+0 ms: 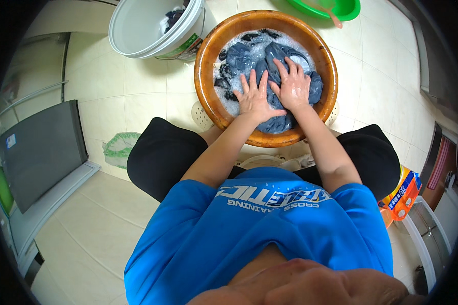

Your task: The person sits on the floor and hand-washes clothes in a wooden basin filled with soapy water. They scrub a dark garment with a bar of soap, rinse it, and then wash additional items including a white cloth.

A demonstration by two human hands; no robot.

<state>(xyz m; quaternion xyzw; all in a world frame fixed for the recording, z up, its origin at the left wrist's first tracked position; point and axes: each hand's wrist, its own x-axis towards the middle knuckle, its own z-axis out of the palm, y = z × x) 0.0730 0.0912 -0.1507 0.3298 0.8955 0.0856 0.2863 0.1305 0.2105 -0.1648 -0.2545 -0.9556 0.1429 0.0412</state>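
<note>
A brown wooden basin (265, 143) stands on the floor before me, holding soapy water with suds and soaked garments. Wet blue-grey fabric (275, 125) fills much of it, with darker, blackish cloth (222, 83) along the left side. My left hand (253, 97) lies palm down with fingers spread on the fabric, left of the middle. Beside it, my right hand (293, 85) presses on the bunched fabric to the right, fingers slightly spread. Both hands look wet, and neither is closed around the cloth. A whitish patch (299, 61) shows among the garments near the right fingertips.
At the upper left stands a white plastic bucket (137, 34) with dark clothes (173, 17) inside. A green plastic basin (343, 11) with a pinkish handle (334, 19) over its rim is beyond. A plastic bag (121, 148) lies left; an orange detergent bag (403, 194) stands right.
</note>
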